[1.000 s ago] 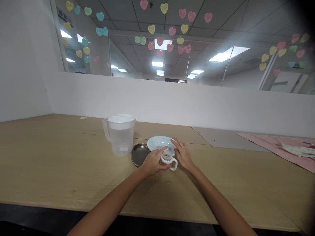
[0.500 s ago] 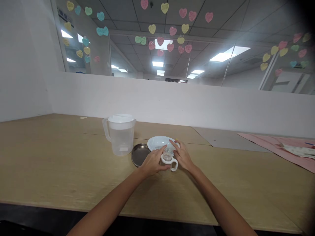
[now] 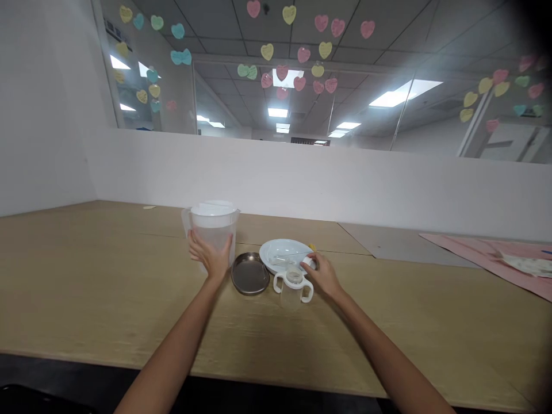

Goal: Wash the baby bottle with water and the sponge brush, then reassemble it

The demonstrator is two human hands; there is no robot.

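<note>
Plastic pitcher [image 3: 213,233], lid [image 3: 214,205] on, stood between the table [image 3: 107,287]'s far and near edges. Left hand [image 3: 211,260] gripped its near side; right hand [image 3: 321,274] pinched a small white cap-like piece [image 3: 307,262]. Pitcher looked stiff, slick-walled, light if empty; handle [image 3: 186,221] seemed to me the better hold.

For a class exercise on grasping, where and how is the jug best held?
Probably by the handle of the jug, coming from the left: the jug stands upright, its handle juts out on that side, and the pan sits by the opposite side.
</note>
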